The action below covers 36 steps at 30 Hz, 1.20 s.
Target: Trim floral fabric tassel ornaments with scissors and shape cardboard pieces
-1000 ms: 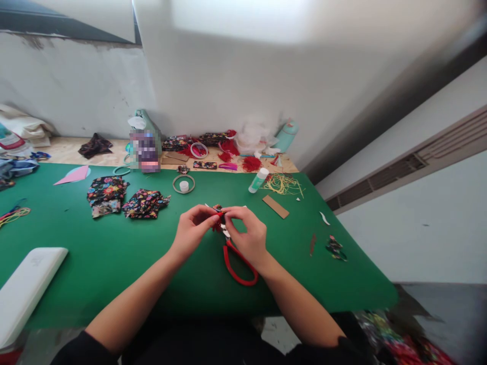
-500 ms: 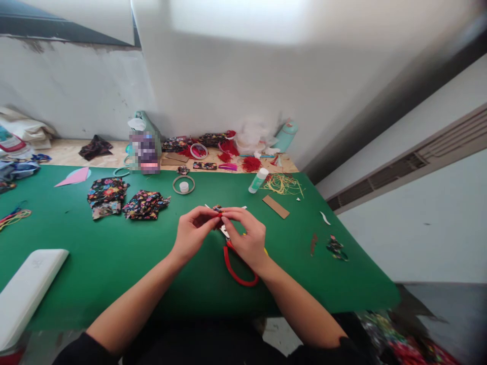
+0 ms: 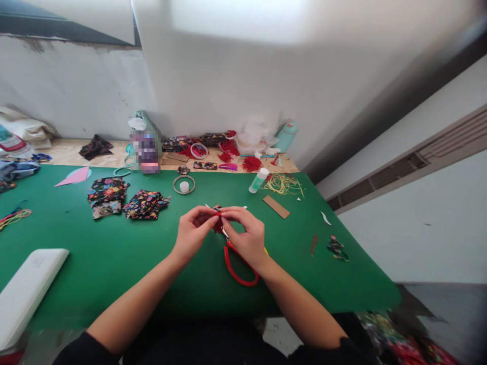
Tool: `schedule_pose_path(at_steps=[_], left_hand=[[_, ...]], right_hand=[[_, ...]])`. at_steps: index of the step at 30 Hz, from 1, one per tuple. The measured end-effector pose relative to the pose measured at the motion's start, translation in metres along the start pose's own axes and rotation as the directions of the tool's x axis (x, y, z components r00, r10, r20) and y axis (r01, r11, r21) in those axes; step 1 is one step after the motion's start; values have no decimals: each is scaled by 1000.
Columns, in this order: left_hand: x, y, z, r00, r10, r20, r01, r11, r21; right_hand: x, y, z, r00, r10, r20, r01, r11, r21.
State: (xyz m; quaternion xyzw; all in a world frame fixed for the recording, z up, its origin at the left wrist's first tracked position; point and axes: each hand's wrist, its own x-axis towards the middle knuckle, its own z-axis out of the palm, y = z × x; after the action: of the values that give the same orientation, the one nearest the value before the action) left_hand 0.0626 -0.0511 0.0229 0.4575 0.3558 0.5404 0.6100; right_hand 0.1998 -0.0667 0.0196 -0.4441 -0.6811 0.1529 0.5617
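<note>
My left hand [image 3: 194, 230] and my right hand [image 3: 246, 234] meet in front of me, fingertips pinched on a small red tassel [image 3: 218, 227]. Its red threads hang down below the fingers. A bit of dark patterned fabric [image 3: 217, 208] shows just above the fingertips, and how it joins the tassel is hidden. Under my right hand lie red-handled scissors [image 3: 238, 276] on the green table mat [image 3: 182, 289]. Part of their blades and one handle is covered by that hand.
Floral fabric pieces [image 3: 108, 196] and a folded floral bundle [image 3: 146, 205] lie left. A ring [image 3: 183, 191] surrounds a small white cap [image 3: 184, 187]. Right are a glue stick [image 3: 258, 180], yellow cord [image 3: 283, 184] and a brown strip [image 3: 276, 207]. A white box [image 3: 32, 294] sits front left.
The red threads of the tassel now hang visibly below my fingertips, where less of them showed before. Both hands stay almost in the same place.
</note>
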Motion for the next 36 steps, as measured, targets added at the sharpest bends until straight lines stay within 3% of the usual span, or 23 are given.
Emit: schedule_pose_path(at_steps=[16, 36], left_hand=[[2, -2, -2, 978, -210, 6, 206, 953, -221], [3, -4, -2, 982, -188, -31, 186, 980, -64]], right_hand=[[-3, 9, 2, 968, -248, 22, 248, 949, -193], [-4, 7, 3, 949, -317, -3, 303, 910, -284]])
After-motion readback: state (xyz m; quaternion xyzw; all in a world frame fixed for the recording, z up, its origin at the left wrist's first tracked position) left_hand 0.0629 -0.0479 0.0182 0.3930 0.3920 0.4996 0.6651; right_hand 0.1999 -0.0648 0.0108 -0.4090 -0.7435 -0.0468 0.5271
